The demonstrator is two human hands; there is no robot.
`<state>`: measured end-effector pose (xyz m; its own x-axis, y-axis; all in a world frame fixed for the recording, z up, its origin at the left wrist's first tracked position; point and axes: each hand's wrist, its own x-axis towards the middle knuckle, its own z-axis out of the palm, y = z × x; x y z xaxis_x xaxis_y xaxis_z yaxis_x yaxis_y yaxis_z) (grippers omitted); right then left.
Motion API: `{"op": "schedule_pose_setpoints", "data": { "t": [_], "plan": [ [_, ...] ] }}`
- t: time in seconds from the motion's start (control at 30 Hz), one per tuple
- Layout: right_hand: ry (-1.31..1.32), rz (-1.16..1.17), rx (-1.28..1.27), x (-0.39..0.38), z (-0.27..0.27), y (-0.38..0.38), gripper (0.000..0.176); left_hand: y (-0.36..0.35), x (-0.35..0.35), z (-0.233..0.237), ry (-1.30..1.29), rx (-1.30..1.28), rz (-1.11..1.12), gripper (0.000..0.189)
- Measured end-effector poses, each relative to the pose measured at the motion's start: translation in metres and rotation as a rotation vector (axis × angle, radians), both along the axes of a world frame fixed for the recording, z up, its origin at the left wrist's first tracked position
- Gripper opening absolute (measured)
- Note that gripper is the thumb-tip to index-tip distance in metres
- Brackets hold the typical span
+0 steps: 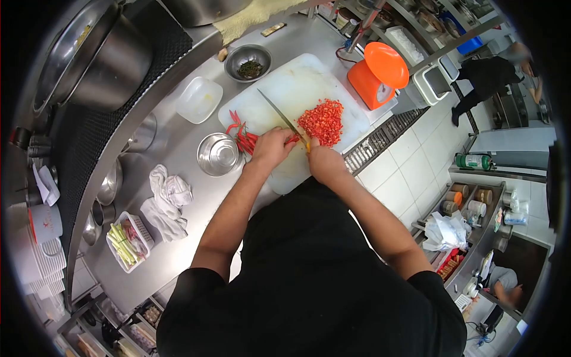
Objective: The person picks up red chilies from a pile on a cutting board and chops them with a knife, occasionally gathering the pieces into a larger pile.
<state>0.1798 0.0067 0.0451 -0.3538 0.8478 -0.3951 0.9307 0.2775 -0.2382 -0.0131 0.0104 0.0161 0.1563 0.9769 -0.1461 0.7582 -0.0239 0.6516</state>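
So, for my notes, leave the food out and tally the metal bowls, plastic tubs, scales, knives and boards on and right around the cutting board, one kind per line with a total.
Metal bowls: 2
White plastic tub: 1
Orange scale: 1
Knife: 1
Cutting board: 1
Total: 6

Yellow knife handle (pixel 308 147): mostly covered by the right hand (pixel 326 163). Red chillies under the left hand (pixel 272 147): partly hidden, count unreadable. Orange scale dial (pixel 384 93): markings too small to read. Large steel pot (pixel 205 7): cut off at top edge.
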Motion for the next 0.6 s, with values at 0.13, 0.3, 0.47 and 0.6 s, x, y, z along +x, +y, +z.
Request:
{"op": "schedule_pose_setpoints", "data": {
  "t": [0.13,0.3,0.47,0.6],
  "plan": [
    [0.021,0.01,-0.008,0.001,-0.002,0.006,0.027,-0.005,0.0,-0.004,0.02,0.019,-0.006,0.023],
    [0.007,0.032,-0.031,0.001,0.031,0.0,0.027,-0.002,-0.001,-0.004,0.046,0.058,-0.017,0.022],
    [-0.001,0.011,0.014,-0.002,-0.01,0.003,0.028,0.0,0.0,0.003,0.02,0.021,-0.044,0.023],
    [0.026,0.043,-0.006,-0.002,0.015,0.005,0.027,0.0,-0.003,-0.006,0.067,0.085,-0.061,0.023]
  ]
}}
